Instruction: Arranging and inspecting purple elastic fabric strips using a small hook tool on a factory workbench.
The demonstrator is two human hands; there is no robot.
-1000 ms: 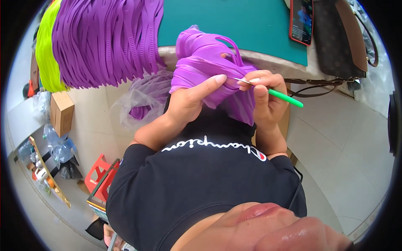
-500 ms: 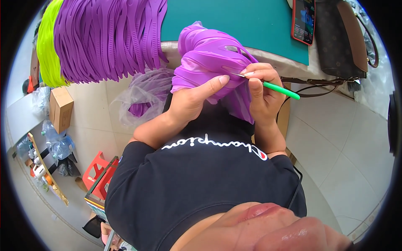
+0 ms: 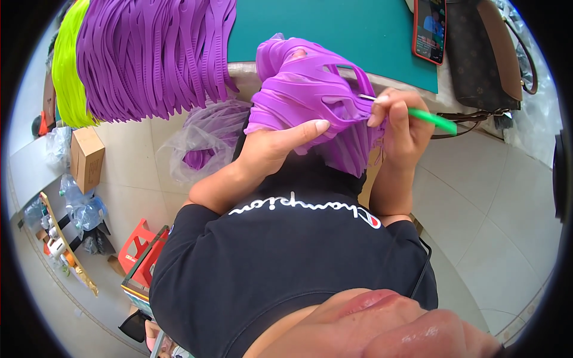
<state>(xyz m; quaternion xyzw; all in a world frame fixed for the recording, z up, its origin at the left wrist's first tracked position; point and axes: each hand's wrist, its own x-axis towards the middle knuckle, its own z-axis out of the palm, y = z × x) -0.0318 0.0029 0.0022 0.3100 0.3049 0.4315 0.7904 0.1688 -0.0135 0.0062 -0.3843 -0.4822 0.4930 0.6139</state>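
Observation:
A thick bundle of purple rubber straps [image 3: 310, 77] with slots and ribbed ends lies draped over the table edge and my lap. My left hand [image 3: 271, 146] is closed around the bundle, its thumb lying on top and most of the fingers hidden beneath. To the right, my right hand [image 3: 401, 122] grips a slim tool with a green handle [image 3: 439, 121] and a thin metal tip. The tip is at the straps' right side, beside a stretched loop. Whether the fingertips also pinch a strap, I cannot tell.
Rows of purple straps [image 3: 152, 56] and lime-green straps [image 3: 68, 68] hang off the table's left end. A red-cased phone [image 3: 429, 33] and a brown handbag [image 3: 483, 53] are at the right on the green mat [image 3: 334, 21]. A clear plastic bag [image 3: 209, 140] sits below the edge.
My right hand and the tool have moved right and slightly down, away from my left thumb. A strap loop at the bundle's right side now stands out more. My left hand stays nearly in place.

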